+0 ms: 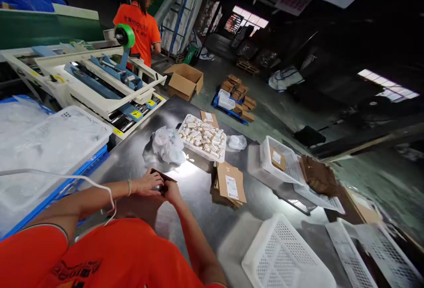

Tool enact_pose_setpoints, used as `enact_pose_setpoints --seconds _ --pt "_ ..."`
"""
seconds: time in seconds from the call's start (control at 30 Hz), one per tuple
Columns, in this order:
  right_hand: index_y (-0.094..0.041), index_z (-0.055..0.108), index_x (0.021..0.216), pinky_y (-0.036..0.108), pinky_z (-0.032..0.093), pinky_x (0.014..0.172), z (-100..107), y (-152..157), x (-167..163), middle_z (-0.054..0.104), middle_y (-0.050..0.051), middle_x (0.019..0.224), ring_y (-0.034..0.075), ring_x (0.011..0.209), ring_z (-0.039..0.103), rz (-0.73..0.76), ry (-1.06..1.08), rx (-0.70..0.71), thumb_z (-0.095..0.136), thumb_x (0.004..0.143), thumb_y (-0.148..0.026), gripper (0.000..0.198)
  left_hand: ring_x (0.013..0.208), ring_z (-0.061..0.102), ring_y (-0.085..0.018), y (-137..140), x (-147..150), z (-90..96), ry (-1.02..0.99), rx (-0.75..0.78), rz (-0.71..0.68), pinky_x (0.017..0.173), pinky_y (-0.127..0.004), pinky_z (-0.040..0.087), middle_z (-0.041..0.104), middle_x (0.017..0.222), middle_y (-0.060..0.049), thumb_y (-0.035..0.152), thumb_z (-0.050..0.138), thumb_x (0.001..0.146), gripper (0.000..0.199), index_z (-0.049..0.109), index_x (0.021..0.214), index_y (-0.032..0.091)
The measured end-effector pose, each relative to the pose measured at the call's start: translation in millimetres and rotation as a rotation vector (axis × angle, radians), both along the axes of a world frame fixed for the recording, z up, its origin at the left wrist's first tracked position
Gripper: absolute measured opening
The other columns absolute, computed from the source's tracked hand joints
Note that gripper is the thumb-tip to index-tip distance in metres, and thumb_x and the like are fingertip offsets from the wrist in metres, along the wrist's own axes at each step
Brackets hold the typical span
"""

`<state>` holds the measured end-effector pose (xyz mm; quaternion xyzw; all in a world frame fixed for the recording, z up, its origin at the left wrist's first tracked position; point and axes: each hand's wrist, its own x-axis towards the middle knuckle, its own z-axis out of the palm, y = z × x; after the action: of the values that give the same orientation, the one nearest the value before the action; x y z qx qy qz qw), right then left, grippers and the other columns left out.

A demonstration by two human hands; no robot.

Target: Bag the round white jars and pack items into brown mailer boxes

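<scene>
Near the front edge of the metal table, my two hands are together at a small brown cardboard mailer [168, 176], whose opening looks dark. My left hand [145, 185] curls around its left side, next to a shiny dark item [160, 187] too small to name. The fingers of my right hand [172, 191] are closed on the mailer's right edge. Just beyond my hands lie clear plastic-wrapped bundles [168, 145]. Behind them a white basket [200, 154] holds many small white-and-gold bottles [203, 135]. A stack of flat cardboard mailers [231, 182] with white labels lies to the right.
White perforated baskets [285, 257] stand on the right of the table [195, 217]. At left are a white tray [89, 122] on a blue crate and a tape sealing machine [109, 89]. A co-worker [142, 32] in orange stands behind it, near an open carton [185, 80].
</scene>
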<state>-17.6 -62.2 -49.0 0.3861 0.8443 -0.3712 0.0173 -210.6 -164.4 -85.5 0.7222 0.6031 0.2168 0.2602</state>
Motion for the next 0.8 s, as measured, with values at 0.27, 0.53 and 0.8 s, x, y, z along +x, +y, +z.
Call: enact_pose_setpoints --seconds 0.27,0.53,0.8 --pt "-0.032 0.09 0.093 0.038 0.068 0.098 32.9 -42.2 30.2 0.084 0.009 0.122 0.029 0.12 0.083 0.188 -0.106 0.194 0.08 0.091 -0.01 0.025 0.134 0.073 -0.036 -7.9 -53.4 -3.1 -0.374 -0.177 0.164 0.11 -0.046 0.062 0.078 0.141 -0.016 0.04 0.089 0.083 0.078 0.067 0.155 0.02" --pt "-0.016 0.071 0.152 0.042 0.057 0.115 38.0 -25.7 -6.2 0.069 0.021 0.151 0.032 0.138 0.067 -0.169 -0.337 0.251 0.087 0.103 -0.031 0.054 0.12 0.071 -0.022 24.4 -33.3 -3.8 -0.457 -0.428 0.177 0.118 -0.042 0.059 0.083 0.135 -0.013 0.037 0.071 0.095 0.072 0.06 0.15 -0.008" --pt "-0.014 0.068 0.159 0.05 0.05 0.133 7.8 -22.7 12.7 0.063 0.027 0.167 0.035 0.16 0.058 0.047 -0.31 0.25 0.08 0.113 -0.034 0.052 0.176 0.034 -0.036 3.7 -41.1 27.7 -0.211 -0.462 0.117 0.145 -0.055 0.022 0.049 0.181 -0.026 0.009 0.042 0.107 0.064 0.049 0.166 -0.015"
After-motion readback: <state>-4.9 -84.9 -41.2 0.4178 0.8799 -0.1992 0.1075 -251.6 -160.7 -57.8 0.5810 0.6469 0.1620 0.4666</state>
